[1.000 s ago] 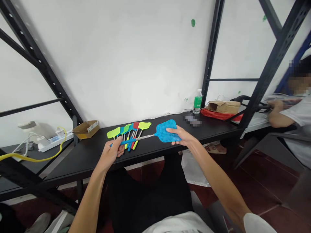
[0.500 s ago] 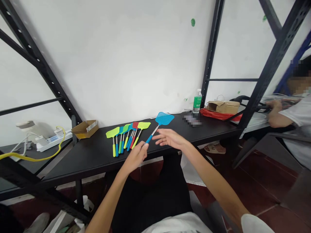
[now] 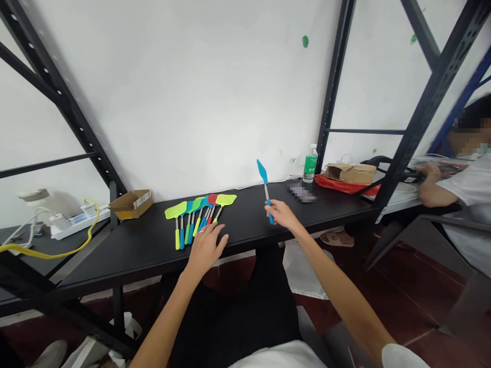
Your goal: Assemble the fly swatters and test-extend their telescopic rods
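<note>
A blue fly swatter (image 3: 262,171) is upright in my right hand (image 3: 281,212), its head turned nearly edge-on. My fingers close round its blue handle above the desk. My left hand (image 3: 207,246) has its fingers apart over the handles at the right end of a row of fly swatters. In that row a yellow-green fly swatter (image 3: 176,210) lies at the left end, and another yellow-green fly swatter (image 3: 226,200) at the right end. Blue, green and red ones overlap between them, such as a red fly swatter (image 3: 212,200). My left hand partly hides some handles.
The black desk (image 3: 126,248) runs along the wall. A small cardboard box (image 3: 131,205) and a power strip (image 3: 82,222) are at left. On the right stand a water bottle (image 3: 310,164) and an opened carton (image 3: 351,173) on red plastic. A person (image 3: 456,179) sits far right.
The blue fly swatter has passed from my left hand to my right and now stands upright. My left hand has moved left and down, opening over the row.
</note>
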{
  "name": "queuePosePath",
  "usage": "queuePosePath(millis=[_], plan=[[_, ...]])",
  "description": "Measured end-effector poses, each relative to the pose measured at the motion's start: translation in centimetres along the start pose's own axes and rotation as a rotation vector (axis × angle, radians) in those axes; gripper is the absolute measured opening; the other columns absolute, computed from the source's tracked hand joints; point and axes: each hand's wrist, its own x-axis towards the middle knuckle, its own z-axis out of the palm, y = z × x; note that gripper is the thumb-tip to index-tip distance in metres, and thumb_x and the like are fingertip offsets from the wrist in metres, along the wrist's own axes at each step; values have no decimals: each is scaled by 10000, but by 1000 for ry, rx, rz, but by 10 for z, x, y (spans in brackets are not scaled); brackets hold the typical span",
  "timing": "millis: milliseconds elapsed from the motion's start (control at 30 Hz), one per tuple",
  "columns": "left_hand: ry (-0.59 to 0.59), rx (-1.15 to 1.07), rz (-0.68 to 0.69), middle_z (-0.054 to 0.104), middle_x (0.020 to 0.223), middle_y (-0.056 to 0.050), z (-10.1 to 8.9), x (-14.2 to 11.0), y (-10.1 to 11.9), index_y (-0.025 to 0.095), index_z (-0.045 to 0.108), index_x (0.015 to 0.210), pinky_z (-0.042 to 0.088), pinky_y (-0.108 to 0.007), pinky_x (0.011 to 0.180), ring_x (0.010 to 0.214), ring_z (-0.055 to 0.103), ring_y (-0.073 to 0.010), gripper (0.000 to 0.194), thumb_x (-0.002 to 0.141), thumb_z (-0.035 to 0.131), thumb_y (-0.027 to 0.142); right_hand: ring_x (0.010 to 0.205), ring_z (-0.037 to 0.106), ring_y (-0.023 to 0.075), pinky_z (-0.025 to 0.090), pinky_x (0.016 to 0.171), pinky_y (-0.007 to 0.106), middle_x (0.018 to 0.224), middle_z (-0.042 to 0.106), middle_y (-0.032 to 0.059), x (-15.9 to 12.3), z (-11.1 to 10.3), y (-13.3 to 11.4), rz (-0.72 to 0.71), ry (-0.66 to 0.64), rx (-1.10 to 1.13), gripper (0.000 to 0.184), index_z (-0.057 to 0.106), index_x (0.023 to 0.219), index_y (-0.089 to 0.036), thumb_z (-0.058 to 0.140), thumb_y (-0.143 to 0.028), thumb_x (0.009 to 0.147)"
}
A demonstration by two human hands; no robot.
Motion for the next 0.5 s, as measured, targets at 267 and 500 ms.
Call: queuePosePath(millis=[267,500], plan=[[20,159,-55,608,1332,-130,9,-7,-13,197,649,1216,429,-481,966,1228,521,-346,372,950,434,344,926,687,254,472,761,304,970,731,109,1,-40,16,88,109,-708,305,714,1032,-205,470,-353,924],[41,203,-69,669,1120,-132,5,-6,-12,188,687,1069,458,-408,855,992,625,-302,306,941,431,296,1055,655,312,473,835,365,1097,709,149,-1,-30,13,175,91,-816,361,710,1148,-231,486,-390,915]])
